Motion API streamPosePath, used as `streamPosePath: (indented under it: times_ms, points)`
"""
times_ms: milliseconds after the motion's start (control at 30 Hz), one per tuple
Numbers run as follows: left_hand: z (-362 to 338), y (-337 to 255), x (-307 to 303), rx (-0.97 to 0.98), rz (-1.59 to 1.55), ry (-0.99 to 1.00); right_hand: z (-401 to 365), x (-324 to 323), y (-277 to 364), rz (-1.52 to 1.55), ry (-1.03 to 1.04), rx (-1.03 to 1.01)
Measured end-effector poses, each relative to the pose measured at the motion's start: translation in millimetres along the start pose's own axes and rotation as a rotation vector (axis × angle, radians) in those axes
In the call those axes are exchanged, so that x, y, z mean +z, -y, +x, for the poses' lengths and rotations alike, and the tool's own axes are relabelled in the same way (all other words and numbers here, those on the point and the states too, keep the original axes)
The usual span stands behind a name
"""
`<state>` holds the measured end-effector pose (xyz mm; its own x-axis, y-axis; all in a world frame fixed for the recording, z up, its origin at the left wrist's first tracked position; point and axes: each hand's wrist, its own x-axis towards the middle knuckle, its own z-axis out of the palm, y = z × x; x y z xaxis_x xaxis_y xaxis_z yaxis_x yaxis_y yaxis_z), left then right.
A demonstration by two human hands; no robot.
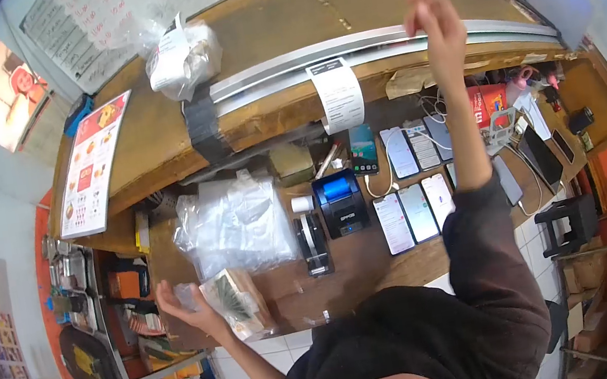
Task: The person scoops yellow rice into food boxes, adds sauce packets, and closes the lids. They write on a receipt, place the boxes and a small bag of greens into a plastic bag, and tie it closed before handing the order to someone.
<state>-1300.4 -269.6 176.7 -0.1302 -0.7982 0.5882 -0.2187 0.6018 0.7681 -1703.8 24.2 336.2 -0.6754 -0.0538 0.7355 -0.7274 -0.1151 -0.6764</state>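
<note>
My left hand [195, 312] is low at the left end of the desk, fingers and thumb apart. A bit of clear plastic [190, 294] shows between them. Right beside this hand stands a pale box-like stack [245, 302] with a green pattern on its near face. My right hand [437, 22] is raised over the metal rail [368, 45] on the upper counter, its fingers loosely curled and apart, with no object visible in them. From the rail's edge hangs a printed receipt [339, 95], left of my right hand. Clear plastic bags [236, 223] lie beyond my left hand.
On the desk are a receipt printer [341, 207], a tape dispenser [313, 247], a paper roll [302, 204] and several phones [418, 211] with cables. A wrapped plastic bag [186, 59] and a menu card [95, 167] sit on the upper counter. A black stool [569, 222] stands right.
</note>
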Motion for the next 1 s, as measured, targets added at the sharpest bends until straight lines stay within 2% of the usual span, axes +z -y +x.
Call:
streamPosePath:
  times_ms: [67,100,133,167,200,267,300,367,400,467,533,567,600,633,667,700,733,767,800,867,933,967,1000]
  points:
    - [3.6,-41.5,19.8,0.262,-0.07,-0.114,-65.4,13.3,28.5,-0.278,0.102,0.128]
    - [0.8,-42.6,34.2,0.223,-0.189,0.031,-91.5,21.7,32.8,-0.548,0.117,0.127]
    - [-2.3,-43.7,48.7,0.178,-0.306,0.176,-111.3,32.3,25.1,-0.67,0.094,0.043]
    - [0.3,-66.5,68.4,0.054,-0.31,0.39,-123.5,43.3,23.8,-0.585,0.1,0.116]
    - [3.7,-73.5,98.1,0.067,-0.408,0.632,-133.1,53.0,14.8,-0.527,0.078,0.071]
    - [-0.8,-123.6,154.2,-0.045,-0.621,0.894,-141.9,69.2,22.7,-0.12,0.059,0.291]
    - [-8.0,-131.6,181.4,-0.009,-0.757,0.932,-150.8,73.5,23.8,-0.118,0.075,0.312]
    - [-22.0,-154.9,203.2,-0.268,-0.913,0.969,-165.6,79.4,24.4,0.0,0.052,0.307]
    - [-26.4,-157.4,205.3,-0.308,-0.932,0.946,-174.4,76.8,26.5,-0.006,0.069,0.332]
    - [-31.4,-168.0,177.6,-0.183,-0.843,0.751,-189.3,67.4,28.9,0.118,0.112,0.336]
    - [-34.7,-167.3,120.8,-0.009,-0.681,0.712,-211.7,48.2,22.7,0.03,0.142,0.363]
    - [-42.5,-149.4,93.4,0.005,-0.666,0.782,-230.1,42.7,22.3,0.106,0.089,0.44]
    - [-48.6,-129.6,66.8,-0.112,-0.712,0.985,-250.6,37.0,18.1,0.18,0.031,0.515]
    - [-53.3,-107.6,46.7,-0.234,-0.759,1.185,-292.8,11.6,-26.8,-0.148,0.243,0.245]
    - [-60.4,-79.5,37.1,-0.346,-0.673,1.418,-311.0,20.2,-19.2,0.078,0.19,0.795]
    - [-74.8,-43.7,34.2,-0.502,-0.573,1.602,-337.6,19.8,-21.4,0.051,0.334,0.802]
    - [-101.4,1.6,33.0,-0.473,-0.406,1.635,-354.3,27.2,-12.0,-0.003,0.436,0.798]
    - [-136.3,61.7,29.3,-0.351,-0.217,1.662,-380.8,38.5,-15.2,0.015,0.465,0.726]
    - [-163.8,88.4,25.5,-0.161,-0.118,1.536,-390.0,49.2,-1.4,-0.032,0.561,0.962]
    - [-184.2,105.9,29.0,-0.278,-0.039,1.578,-415.4,75.3,-7.3,-0.049,0.54,0.903]
    - [-195.6,105.4,36.5,-0.322,-0.037,1.543,-425.1,90.5,-11.4,-0.343,0.617,0.709]
    - [-197.8,106.5,42.3,-0.347,-0.037,1.502,-432.6,94.3,-21.8,-0.347,0.623,0.71]
    - [-198.8,108.4,43.9,-0.357,-0.04,1.501,-443.1,97.4,-31.2,-0.281,0.621,0.798]
